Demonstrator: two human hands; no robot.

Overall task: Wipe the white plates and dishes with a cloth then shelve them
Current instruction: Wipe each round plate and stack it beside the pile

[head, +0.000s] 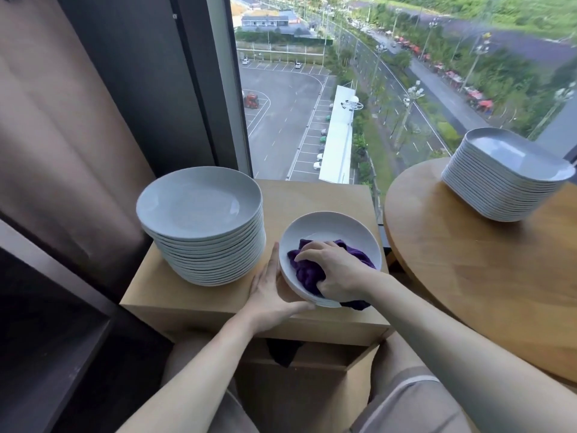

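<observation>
— What's the biggest thing near the hands?
— The round wooden table [468, 276] on the right. It carries a tall stack of oblong white dishes [505, 170] near its far edge. Left of it, well apart from that stack, a wooden cabinet [312, 198] stands against the window [296, 89], with a stack of round white plates [199, 201] on its left half.

— And the dish being wiped?
— A single deep white plate [331, 226] is over the cabinet's near right part, just beside the round stack and tilted towards the person. I can't tell whether it touches the cabinet top.

— Anything in it?
— A crumpled purple cloth [304, 273] fills the near half of the well. One end hangs out over the near rim.

— The hands?
— The left hand [271, 295] supports the plate from the left. Its fingers are straight and together, running up along the outer rim, and the thumb stretches out under the near edge.

— The other one?
— The right hand [337, 270] is down inside the plate. Its fingers are bent and bunched over the cloth, gripping it and pressing it against the white surface.
</observation>
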